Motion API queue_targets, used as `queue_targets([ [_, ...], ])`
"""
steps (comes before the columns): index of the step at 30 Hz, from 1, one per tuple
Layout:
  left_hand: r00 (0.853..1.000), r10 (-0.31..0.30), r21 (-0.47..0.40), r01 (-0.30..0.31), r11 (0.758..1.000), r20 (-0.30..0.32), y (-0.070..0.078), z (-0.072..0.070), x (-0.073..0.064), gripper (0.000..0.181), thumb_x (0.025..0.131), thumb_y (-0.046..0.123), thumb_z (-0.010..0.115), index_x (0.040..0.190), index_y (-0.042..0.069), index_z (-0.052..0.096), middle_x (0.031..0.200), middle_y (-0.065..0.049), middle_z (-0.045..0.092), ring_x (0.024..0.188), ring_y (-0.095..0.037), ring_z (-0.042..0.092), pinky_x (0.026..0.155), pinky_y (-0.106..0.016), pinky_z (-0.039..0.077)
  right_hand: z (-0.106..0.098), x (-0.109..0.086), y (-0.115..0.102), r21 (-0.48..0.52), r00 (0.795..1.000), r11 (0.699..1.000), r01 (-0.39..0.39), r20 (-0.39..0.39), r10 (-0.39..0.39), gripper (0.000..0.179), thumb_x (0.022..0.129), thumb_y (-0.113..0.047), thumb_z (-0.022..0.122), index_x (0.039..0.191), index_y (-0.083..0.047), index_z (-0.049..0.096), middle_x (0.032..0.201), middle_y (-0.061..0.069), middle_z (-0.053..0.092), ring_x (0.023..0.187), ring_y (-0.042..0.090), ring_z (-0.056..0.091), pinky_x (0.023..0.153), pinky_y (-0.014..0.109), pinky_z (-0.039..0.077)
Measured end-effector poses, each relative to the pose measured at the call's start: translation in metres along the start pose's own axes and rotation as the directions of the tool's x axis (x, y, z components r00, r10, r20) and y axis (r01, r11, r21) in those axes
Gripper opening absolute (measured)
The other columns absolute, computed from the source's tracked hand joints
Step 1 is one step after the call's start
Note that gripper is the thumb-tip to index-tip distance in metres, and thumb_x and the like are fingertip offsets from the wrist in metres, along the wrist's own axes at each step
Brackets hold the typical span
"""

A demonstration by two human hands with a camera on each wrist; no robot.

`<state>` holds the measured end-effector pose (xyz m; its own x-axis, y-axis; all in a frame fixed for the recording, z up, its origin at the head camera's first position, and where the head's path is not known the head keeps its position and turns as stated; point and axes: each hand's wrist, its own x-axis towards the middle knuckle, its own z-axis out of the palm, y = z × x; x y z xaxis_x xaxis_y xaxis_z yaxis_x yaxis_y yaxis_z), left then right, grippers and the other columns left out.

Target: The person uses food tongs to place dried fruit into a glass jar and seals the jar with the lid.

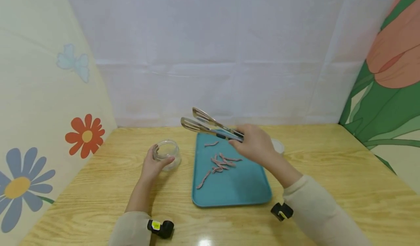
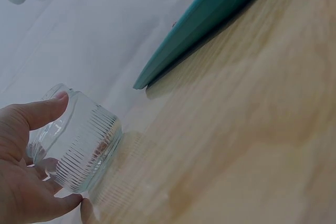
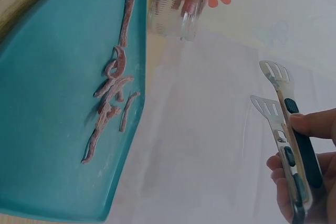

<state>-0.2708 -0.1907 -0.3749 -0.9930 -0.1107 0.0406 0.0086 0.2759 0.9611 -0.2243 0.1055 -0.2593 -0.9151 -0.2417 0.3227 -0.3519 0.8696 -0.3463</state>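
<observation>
My left hand (image 1: 153, 165) grips a clear glass jar (image 1: 172, 154) at the left of the teal tray (image 1: 239, 187). Thumb and fingers wrap the ribbed jar (image 2: 89, 145) near its mouth, and a small reddish-brown patch shows through the wall in the left wrist view. In my right hand (image 1: 254, 143) is a pair of metal tongs (image 1: 205, 123) with dark grip pads, held above the tray's far edge. The slotted tong heads (image 3: 270, 106) stand apart with nothing between them. Several thin pinkish, meat-like strips (image 1: 223, 162) lie on the tray, mostly clustered mid-left.
A white round object (image 1: 277, 146) sits right of the tray, partly hidden by the right forearm. Behind the wooden table (image 1: 328, 202) hangs a white cloth (image 1: 210, 56). Flower-patterned panels (image 1: 39, 92) flank both sides.
</observation>
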Motion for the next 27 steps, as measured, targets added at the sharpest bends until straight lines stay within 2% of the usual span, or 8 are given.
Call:
queue_targets([
  [5,1.0,0.003,-0.01,-0.003,1.0,0.012,-0.001,-0.001,-0.001,0.093,0.071,0.021,0.071,0.138,0.005,0.009,0.14,-0.017,0.014,0.126,-0.033,0.011,0.1,-0.044,0.014,-0.001,-0.007,0.007,0.001,1.0,1.0,0.012,0.0,-0.012,0.023,0.077,-0.03,0.064,0.088,-0.009,0.061,0.071,0.002,0.052,0.046,0.013,0.035,0.038,0.025,0.024],
  [8,1.0,0.003,-0.006,-0.003,1.0,0.018,-0.001,-0.002,-0.001,0.093,0.071,0.022,0.071,0.138,0.006,0.008,0.14,-0.017,0.013,0.126,-0.033,0.011,0.099,-0.045,0.014,0.0,-0.011,0.013,-0.011,1.0,1.0,0.028,-0.001,-0.028,0.028,0.077,-0.029,0.065,0.094,-0.006,0.063,0.081,0.004,0.057,0.053,0.012,0.041,0.042,0.026,0.029],
  [11,1.0,0.004,0.0,-0.004,1.0,0.014,-0.002,-0.002,-0.001,0.093,0.071,0.022,0.071,0.138,0.005,0.009,0.14,-0.017,0.013,0.126,-0.033,0.011,0.099,-0.045,0.014,0.001,-0.016,0.018,-0.015,0.999,0.999,0.042,0.004,-0.042,0.028,0.076,-0.027,0.065,0.094,-0.005,0.063,0.081,0.004,0.058,0.056,0.013,0.042,0.045,0.027,0.03],
  [15,1.0,0.005,-0.001,-0.005,1.0,0.006,-0.001,-0.001,0.0,0.092,0.071,0.02,0.072,0.138,0.004,0.01,0.14,-0.017,0.014,0.126,-0.032,0.011,0.1,-0.044,0.014,0.002,-0.021,0.025,-0.015,0.999,0.999,0.047,0.011,-0.047,0.02,0.076,-0.025,0.066,0.086,-0.008,0.063,0.071,0.0,0.053,0.052,0.013,0.039,0.042,0.027,0.029],
  [19,1.0,0.0,-0.014,0.001,1.0,0.013,0.0,-0.001,-0.001,0.093,0.071,0.02,0.072,0.138,0.005,0.008,0.14,-0.017,0.013,0.126,-0.033,0.01,0.1,-0.044,0.014,0.004,-0.027,0.031,-0.042,0.998,0.998,0.054,0.01,-0.054,0.022,0.074,-0.025,0.067,0.087,-0.007,0.064,0.076,0.001,0.057,0.056,0.011,0.044,0.044,0.026,0.032],
  [24,1.0,-0.005,-0.026,0.006,1.0,0.02,0.0,-0.002,-0.002,0.094,0.071,0.021,0.071,0.138,0.006,0.007,0.14,-0.017,0.011,0.126,-0.033,0.01,0.099,-0.045,0.015,0.005,-0.033,0.038,-0.058,0.996,0.995,0.08,0.036,-0.078,0.017,0.073,-0.023,0.068,0.08,-0.009,0.064,0.065,-0.004,0.052,0.052,0.01,0.04,0.044,0.026,0.032],
  [27,1.0,-0.006,-0.024,0.007,1.0,0.021,0.0,-0.002,-0.003,0.094,0.071,0.022,0.072,0.138,0.007,0.008,0.14,-0.017,0.011,0.126,-0.033,0.01,0.099,-0.045,0.015,0.006,-0.037,0.041,-0.072,0.995,0.994,0.08,0.063,-0.076,0.02,0.073,-0.023,0.068,0.085,-0.006,0.065,0.068,-0.002,0.055,0.054,0.01,0.044,0.046,0.026,0.036],
])
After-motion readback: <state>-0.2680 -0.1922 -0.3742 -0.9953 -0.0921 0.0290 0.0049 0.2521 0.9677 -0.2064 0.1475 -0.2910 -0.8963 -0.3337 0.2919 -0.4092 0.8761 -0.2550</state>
